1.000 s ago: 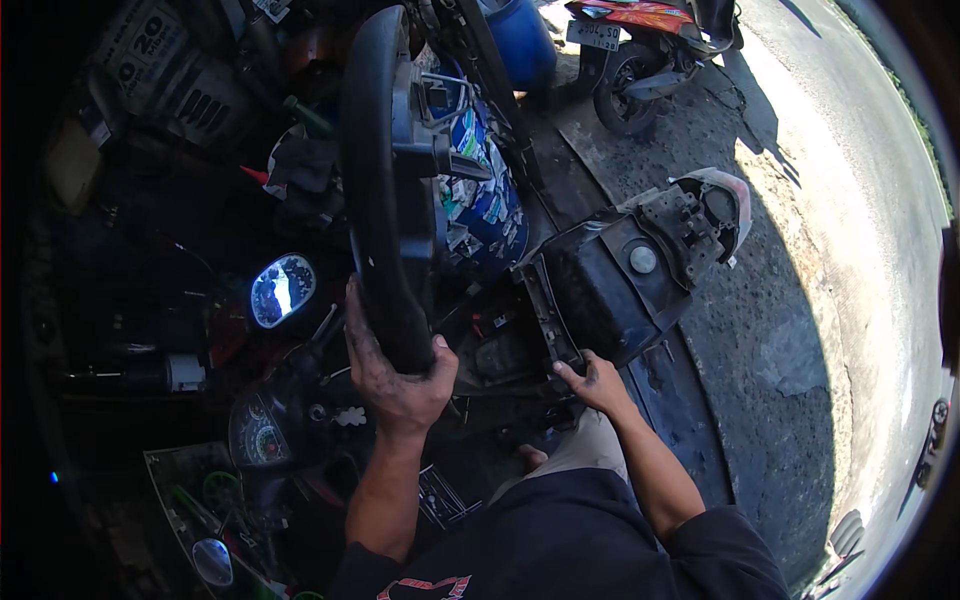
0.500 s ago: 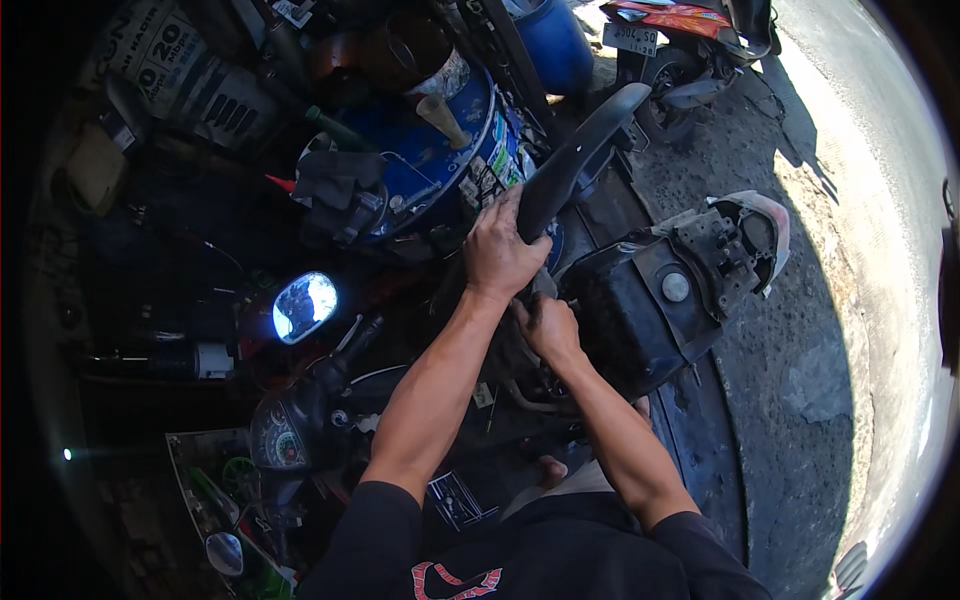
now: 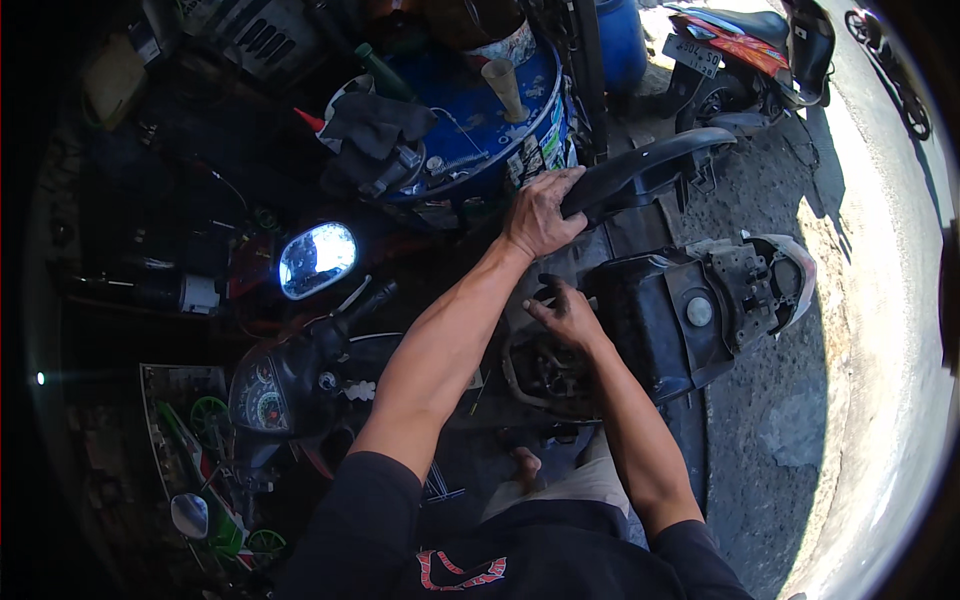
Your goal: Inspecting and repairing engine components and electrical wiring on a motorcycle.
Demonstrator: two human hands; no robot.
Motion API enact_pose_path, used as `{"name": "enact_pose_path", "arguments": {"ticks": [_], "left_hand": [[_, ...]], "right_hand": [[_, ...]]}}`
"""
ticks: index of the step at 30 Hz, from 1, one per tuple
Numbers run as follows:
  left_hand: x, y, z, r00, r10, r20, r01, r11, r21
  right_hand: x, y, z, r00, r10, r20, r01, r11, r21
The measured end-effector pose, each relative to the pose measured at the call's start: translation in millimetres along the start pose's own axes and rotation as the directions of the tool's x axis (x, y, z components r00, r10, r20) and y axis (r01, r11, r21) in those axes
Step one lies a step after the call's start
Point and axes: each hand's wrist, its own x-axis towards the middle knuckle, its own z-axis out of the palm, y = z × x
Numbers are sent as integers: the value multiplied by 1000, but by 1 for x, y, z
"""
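Whereas the long black seat (image 3: 645, 165) stood almost upright a second ago, it has now tipped over to the right, its far end pointing toward the parked red motorcycle (image 3: 728, 48); the left hand (image 3: 545, 212) grips it by its near end, fingers over the edge and thumb beneath, and has shifted to the right along with it; the right hand (image 3: 570, 315), which lay on the edge of the black storage bin (image 3: 645, 345) and then came up close under the left, is now a little below and apart from it, near the front of the bin, fingers partly curled, though whether they hold anything I cannot tell; the seat thus lies beyond the bin, a bracket (image 3: 703, 180) showing under its far part; for the work in hand, I judge this to mean that the seat is off its place over the bin, its weight borne mainly by the left hand; the bin, with its round pale cap (image 3: 699, 311), is uncovered, and so is the dark opening (image 3: 550, 372) beside it; the blue drum (image 3: 547, 120) stands just left of the seat.
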Motion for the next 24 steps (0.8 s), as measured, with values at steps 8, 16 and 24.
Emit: {"name": "enact_pose_path", "arguments": {"ticks": [8, 16, 24], "left_hand": [[2, -9, -2, 987, -100, 129, 102, 995, -12], [-24, -22, 2, 949, -310, 48, 289, 922, 256], [-45, -37, 6, 879, -454, -148, 477, 823, 307]], "right_hand": [[-117, 69, -9, 956, 293, -20, -289, 950, 118], [-259, 128, -75, 776, 627, -69, -597, 765, 241], [-239, 125, -107, 829, 500, -251, -457, 864, 211]]}}
